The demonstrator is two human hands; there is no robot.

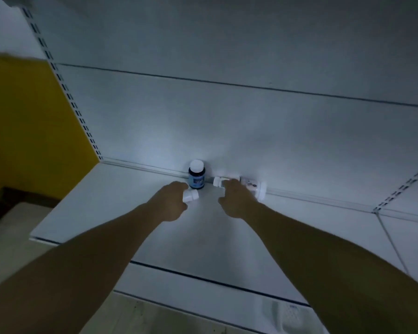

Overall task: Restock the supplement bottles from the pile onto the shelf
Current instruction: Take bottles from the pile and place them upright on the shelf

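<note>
Upright, dark btl (196, 175) (blue label), white cap.

On the shelf (121, 203) we find one upright bottle (196, 175) against the back wall (227, 121). Just right of it, two bottles (219, 181) (255, 187) lie along the wall.

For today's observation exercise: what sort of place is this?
Probably a shop aisle: a white shelf on slotted uprights, with an upright supplement bottle at the back panel.
</note>
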